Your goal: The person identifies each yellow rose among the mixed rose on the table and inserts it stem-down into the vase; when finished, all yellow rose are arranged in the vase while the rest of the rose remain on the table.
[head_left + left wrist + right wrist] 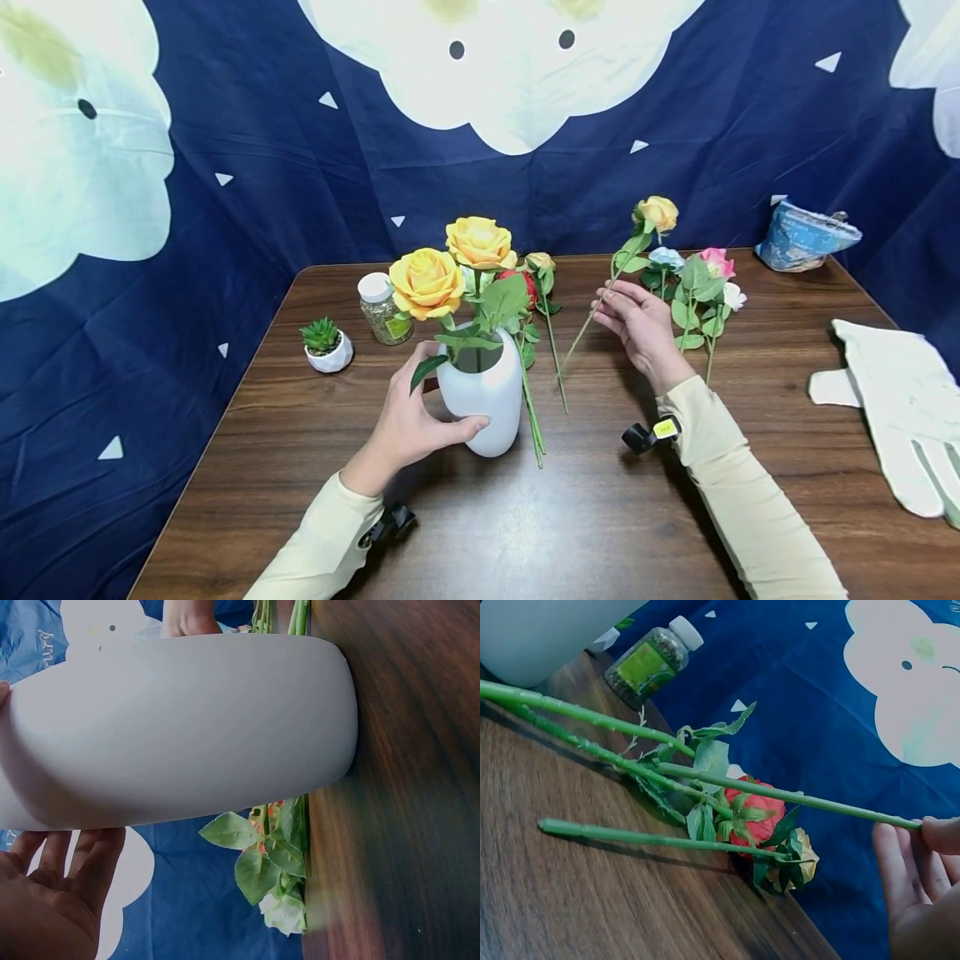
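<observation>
My left hand (pixel 412 421) grips the white vase (pixel 491 408) from its left side, thumb across the front. Two large yellow roses (pixel 427 283) with green leaves stand in the vase. In the left wrist view the vase (pixel 180 735) fills the middle and the fingers (pixel 64 877) reach around behind it. My right hand (pixel 637 325) pinches the stem of a smaller yellow rose (pixel 657 214) between thumb and fingers. That rose is raised and tilted, its bloom up to the right and its stem end down to the left. The pinched stem (pixel 795 797) crosses the right wrist view.
Right of the vase lie a red rose (pixel 519 283) and a small yellow rose (pixel 540 262). Pink (pixel 716 263), blue and white flowers lie behind my right hand. A lidded jar (pixel 386 308), potted succulent (pixel 327 346), blue pouch (pixel 802 237) and white glove (pixel 903 412) are around the table.
</observation>
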The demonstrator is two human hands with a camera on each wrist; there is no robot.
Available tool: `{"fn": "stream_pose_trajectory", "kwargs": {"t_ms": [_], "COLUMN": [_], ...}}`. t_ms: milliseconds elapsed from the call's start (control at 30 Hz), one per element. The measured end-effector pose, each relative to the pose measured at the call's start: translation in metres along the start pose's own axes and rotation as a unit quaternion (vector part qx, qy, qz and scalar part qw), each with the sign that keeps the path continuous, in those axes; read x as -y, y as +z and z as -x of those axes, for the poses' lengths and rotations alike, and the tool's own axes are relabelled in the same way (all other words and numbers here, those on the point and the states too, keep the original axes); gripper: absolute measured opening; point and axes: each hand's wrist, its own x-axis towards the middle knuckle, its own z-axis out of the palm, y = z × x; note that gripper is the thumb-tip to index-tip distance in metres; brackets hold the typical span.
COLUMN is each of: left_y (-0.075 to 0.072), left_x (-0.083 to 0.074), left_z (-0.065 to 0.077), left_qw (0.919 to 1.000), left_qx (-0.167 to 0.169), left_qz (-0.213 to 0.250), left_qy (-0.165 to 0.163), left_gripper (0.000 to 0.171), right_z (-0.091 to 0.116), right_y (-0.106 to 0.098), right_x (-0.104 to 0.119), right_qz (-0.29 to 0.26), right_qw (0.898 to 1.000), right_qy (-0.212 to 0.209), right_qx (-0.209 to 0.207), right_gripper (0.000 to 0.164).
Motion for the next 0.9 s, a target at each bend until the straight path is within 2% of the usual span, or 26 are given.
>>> {"fn": "stream_pose_trajectory", "kwargs": {"t_ms": [167,333,600,900], "left_y": [0.000,0.000,0.000,0.000], "left_x": [0.000,0.000,-0.002,-0.001], "left_z": [0.000,0.000,0.000,0.000], "left_qw": [1.0000,1.0000,1.0000,0.9999], "left_qx": [0.003,0.004,0.002,0.004], "left_qz": [-0.001,0.003,0.003,0.003], "left_qy": [-0.004,-0.008,-0.004,-0.011], "left_gripper": [0.070,0.069,0.069,0.069], "right_z": [0.000,0.002,0.006,0.012], "right_y": [0.003,0.007,0.016,0.024], "right_x": [0.002,0.005,0.013,0.023], "right_qz": [-0.036,-0.066,-0.123,-0.166], "right_qw": [0.998,0.995,0.987,0.978], "right_qy": [-0.029,-0.049,-0.079,-0.098], "right_qx": [-0.039,-0.062,-0.069,-0.077], "right_gripper": [0.030,0.029,0.023,0.024]}}
